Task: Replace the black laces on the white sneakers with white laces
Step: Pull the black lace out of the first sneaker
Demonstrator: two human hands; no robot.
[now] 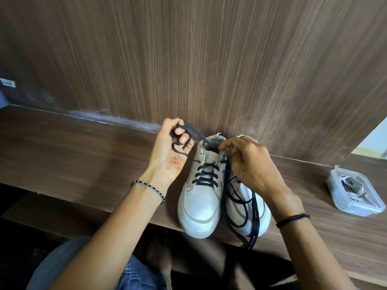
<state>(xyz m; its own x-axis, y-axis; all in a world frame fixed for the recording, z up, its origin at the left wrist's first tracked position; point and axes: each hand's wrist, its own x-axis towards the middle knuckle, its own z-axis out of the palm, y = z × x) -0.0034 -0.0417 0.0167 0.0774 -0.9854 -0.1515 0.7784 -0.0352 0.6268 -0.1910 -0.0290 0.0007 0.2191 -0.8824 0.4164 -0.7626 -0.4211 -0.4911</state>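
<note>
My left hand (174, 151) grips the freed end of the black lace (206, 173); my right hand (251, 166) pinches that lace at the top eyelet of the sneaker (199, 204) between them. Its lower rows are not yet undone. Under my right wrist the other sneaker (261, 225) looks stripped, a loose black lace (256, 218) draped over it. The white laces (354, 188) (in the tub (354, 209) past my right hand, I think) lie untouched, so well under half is done
</note>
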